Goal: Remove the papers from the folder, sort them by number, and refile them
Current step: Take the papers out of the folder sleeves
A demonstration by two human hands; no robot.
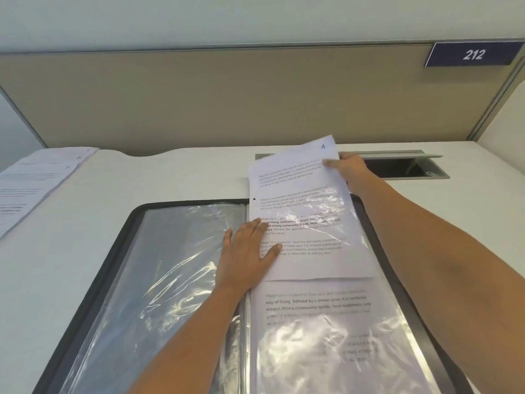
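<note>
At right page of open folder (125,228): sheet marked 4 (301,177) partly inside clear sleeve (326,351), top sticking out past folder's far rim. My right hand (348,167) pinches sheet's top right edge. My left hand (247,251) lies flat with fingers straight, pressing plastic by spine. Cannot tell whether sheet goes in or out.

Judgement: hold sheet square to sleeve mouth, plastic pinned taut, travel slow, else creasing.

Edges: open cable hatch (403,166) just behind right hand, snag risk. Partition (227,103) blocks beyond. Loose paper pile (37,180) far left. Bare surface (170,177) between pile and folder offers room.
</note>
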